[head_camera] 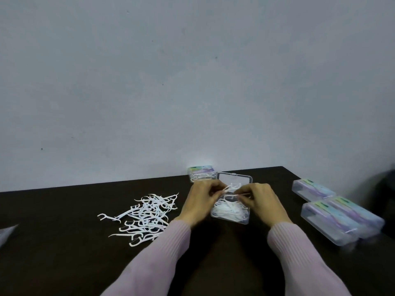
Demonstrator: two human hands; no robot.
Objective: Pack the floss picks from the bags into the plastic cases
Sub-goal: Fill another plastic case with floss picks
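White plastic floss picks (232, 187) are pinched between both hands directly above the open clear plastic case (230, 212), which is already partly filled. The left hand (199, 199) and right hand (261, 198) each nip an end, so the bunch lies crosswise, left to right. A loose heap of white picks (147, 216) lies left of the case, nearer the left hand.

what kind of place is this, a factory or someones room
Probably a plain room used as a hand-packing station, not a factory line: a dark table against a bare wall, loose floss picks, and closed plastic cases.
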